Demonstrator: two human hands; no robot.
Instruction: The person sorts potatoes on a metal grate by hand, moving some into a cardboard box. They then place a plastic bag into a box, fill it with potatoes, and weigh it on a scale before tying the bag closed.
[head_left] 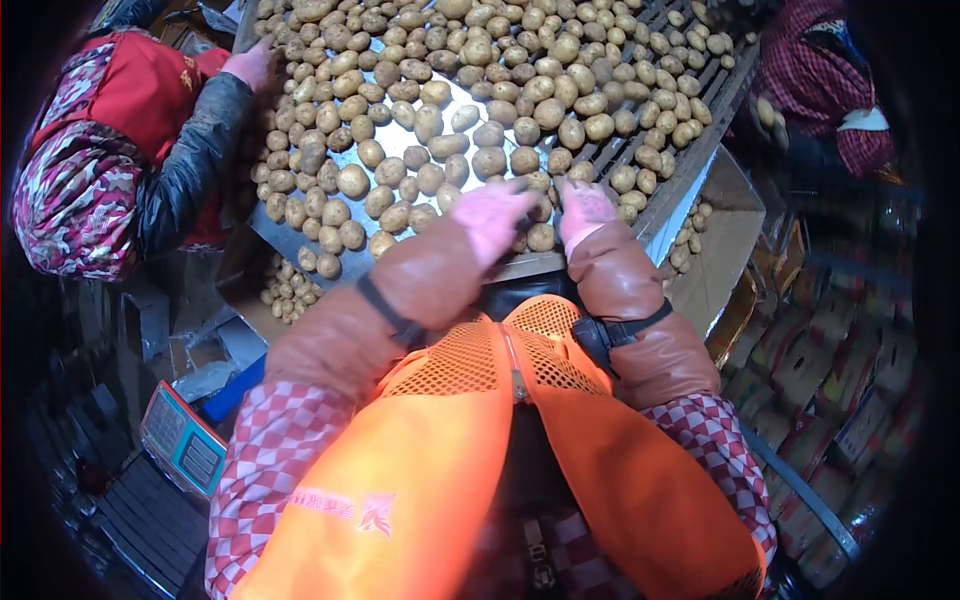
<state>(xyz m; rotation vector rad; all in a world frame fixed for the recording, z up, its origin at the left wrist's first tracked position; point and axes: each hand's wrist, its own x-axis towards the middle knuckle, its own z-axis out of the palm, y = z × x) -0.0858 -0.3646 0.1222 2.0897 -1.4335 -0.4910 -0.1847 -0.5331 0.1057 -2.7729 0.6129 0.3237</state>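
Many potatoes (430, 180) cover a sorting table with a bright metal top (400, 140). My left hand (490, 217), in a pink glove, reaches over the potatoes at the near edge. Motion smears its fingers, so whether they hold a potato cannot be made out. Just to its right, my right hand (585, 208), also gloved in pink, lies against potatoes by the table's front rim (530, 266). Its fingers stretch forward with no potato visibly gripped. A potato (540, 237) sits between the two hands.
A co-worker in a red vest (150, 95) has a gloved hand on the table's left side. Another person (825, 80) stands at the right. Cardboard boxes with small potatoes (288, 290) (688, 240) flank the table. A scale display (185, 440) stands lower left.
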